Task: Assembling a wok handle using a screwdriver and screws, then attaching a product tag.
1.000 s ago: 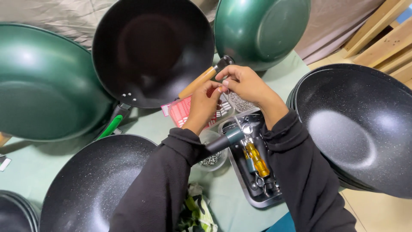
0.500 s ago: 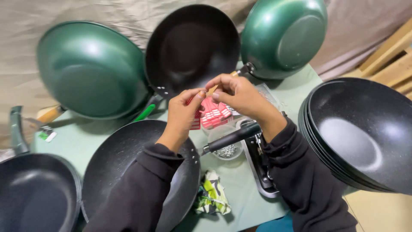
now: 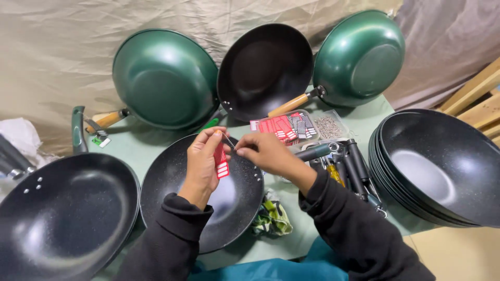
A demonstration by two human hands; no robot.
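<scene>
small red tag (image 3: 222, 162), upright, pinched above pan

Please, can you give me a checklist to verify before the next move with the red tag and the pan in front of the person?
1. Red tag held in left hand: ok.
2. Right hand pinching the small dark piece at the tag's top: ok.
3. Speckled black pan lying flat on the green table under the hands: ok.
4. Tray of spare red tags close behind the hands: ok.
5. Small piece already joined to the tag: cannot tell.
6. Pan handle fitted: cannot tell, hidden by the arms.
</scene>
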